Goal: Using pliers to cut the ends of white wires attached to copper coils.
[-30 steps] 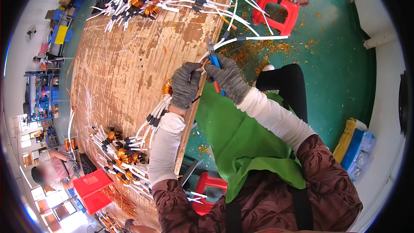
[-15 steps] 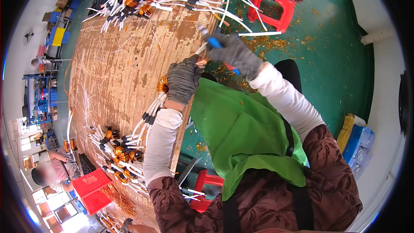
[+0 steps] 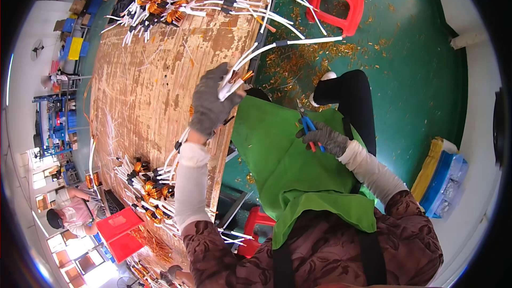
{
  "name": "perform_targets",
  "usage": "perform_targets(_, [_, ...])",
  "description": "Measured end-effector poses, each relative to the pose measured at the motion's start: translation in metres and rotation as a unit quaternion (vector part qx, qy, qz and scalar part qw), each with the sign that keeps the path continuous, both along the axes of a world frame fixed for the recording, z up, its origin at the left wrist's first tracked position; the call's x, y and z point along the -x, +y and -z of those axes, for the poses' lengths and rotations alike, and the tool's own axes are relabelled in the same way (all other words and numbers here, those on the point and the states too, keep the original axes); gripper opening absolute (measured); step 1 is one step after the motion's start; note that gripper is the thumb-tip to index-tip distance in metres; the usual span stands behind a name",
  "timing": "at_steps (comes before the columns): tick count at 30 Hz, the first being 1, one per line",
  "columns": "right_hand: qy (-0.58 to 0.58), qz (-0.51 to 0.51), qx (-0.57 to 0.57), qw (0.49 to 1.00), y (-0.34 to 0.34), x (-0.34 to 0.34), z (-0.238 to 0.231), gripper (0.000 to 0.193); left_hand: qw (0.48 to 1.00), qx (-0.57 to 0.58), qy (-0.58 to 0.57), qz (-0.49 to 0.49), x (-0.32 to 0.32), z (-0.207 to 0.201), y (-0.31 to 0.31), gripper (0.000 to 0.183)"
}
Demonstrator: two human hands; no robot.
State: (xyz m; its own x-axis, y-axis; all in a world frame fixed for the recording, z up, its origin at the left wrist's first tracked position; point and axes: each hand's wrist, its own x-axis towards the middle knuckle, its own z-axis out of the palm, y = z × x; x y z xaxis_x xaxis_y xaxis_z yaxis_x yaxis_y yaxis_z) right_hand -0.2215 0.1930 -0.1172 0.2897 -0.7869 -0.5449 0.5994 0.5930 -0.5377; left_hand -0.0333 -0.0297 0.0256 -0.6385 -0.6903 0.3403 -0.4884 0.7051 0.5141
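My left hand (image 3: 210, 104), in a grey glove, is closed over the table's right edge around white-sleeved wires (image 3: 239, 66). Bare copper ends (image 3: 246, 76) stick out beside the white sleeving at my fingers. Most of the coil these wires belong to is hidden behind the hand. In my right hand (image 3: 329, 140), also gloved, is a pair of pliers (image 3: 306, 121) with blue and red handles. It rests low over my green apron (image 3: 288, 154), jaws pointing away from me, apart from the wires.
Copper coils with white leads (image 3: 160, 5) are heaped on the far end of the worn wooden table (image 3: 154, 80); more coils (image 3: 152, 189) lie nearer. A red stool (image 3: 336, 8) stands beyond, among copper scraps on the green floor. Another person (image 3: 72, 210) sits left, near a red bin (image 3: 120, 234).
My right hand with the pliers has drawn back from the wires, down and right over the apron. My left hand has turned and shifted slightly left, and its wires now show.
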Motion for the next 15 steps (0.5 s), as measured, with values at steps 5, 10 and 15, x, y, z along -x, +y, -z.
perform_targets(5, [0.038, 0.006, -0.007, 0.999, -0.014, 0.0, -0.006, 0.055, 0.991, -0.112, 0.016, -0.07, -0.045, -0.007, 0.034, 0.023])
perform_targets(10, [0.124, -0.021, 0.028, 0.992, -0.016, -0.013, 0.005, 0.05, 0.979, 0.138, -0.117, 0.096, -0.018, 0.027, 0.059, 0.029])
perform_targets(15, [0.174, -0.036, 0.032, 0.984, -0.001, -0.011, 0.016, 0.05, 0.971, 0.179, -0.146, -0.069, -0.041, 0.012, 0.054, 0.043])
